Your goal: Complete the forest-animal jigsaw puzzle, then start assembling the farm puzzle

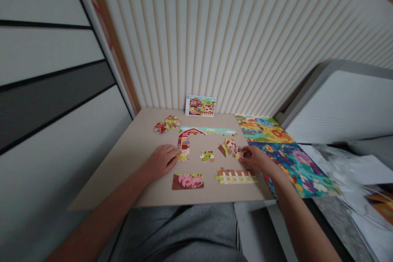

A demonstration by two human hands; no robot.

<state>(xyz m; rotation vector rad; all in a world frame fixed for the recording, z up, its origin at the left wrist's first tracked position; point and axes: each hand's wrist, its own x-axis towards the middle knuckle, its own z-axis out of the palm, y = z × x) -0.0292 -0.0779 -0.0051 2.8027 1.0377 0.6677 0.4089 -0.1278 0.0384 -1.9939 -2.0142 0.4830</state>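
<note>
My left hand (165,160) lies on the table with its fingertips at the left edge strip (184,151) of a partly joined farm puzzle. Its fingers are stretched out and grip nothing. In a pinch, my right hand (254,158) holds a cow-spotted puzzle piece (237,153) by its right side. Other cow pieces (229,144) lie just left of it. The puzzle's top strip (208,131) shows a red barn and sky. Between my hands sits a loose green-and-white piece (207,156). Nearer me are a joined pig section (188,181) and a white fence section (236,176).
A reference picture card (200,105) leans against the pleated curtain (184,37) at the back. A cluster of loose pieces (167,124) is at the back left. Two colourful finished pictures, one with a lion (265,130) and one of sea life (294,168), line the right side.
</note>
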